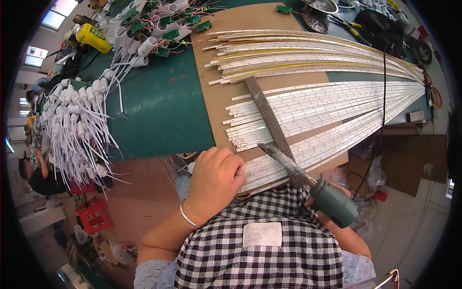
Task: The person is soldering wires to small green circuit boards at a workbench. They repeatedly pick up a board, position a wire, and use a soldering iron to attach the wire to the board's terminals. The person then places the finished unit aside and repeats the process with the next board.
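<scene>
My left hand (216, 173), with a silver bangle at its wrist, is curled closed beside the near ends of the LED strips (293, 108). Its fingertips are turned away, so what it grips, if anything, is hidden. My right hand (328, 219) holds a soldering iron (332, 202) with a dark green handle, which partly covers the hand. The iron's worn metal barrel points up and left, its tip above the strips. A flat dark metal bar (267, 113) lies across the white strips, which fan out on brown cardboard (208, 96).
White lamp-holder tubes with wires (79, 108) lie heaped on the green table (161, 111) at left. Green circuit boards (172, 34) sit among larger white tubes farther back. A yellow bottle (93, 38), pliers (353, 31) and a black cable (384, 91) are around. A red stool (94, 215) stands below.
</scene>
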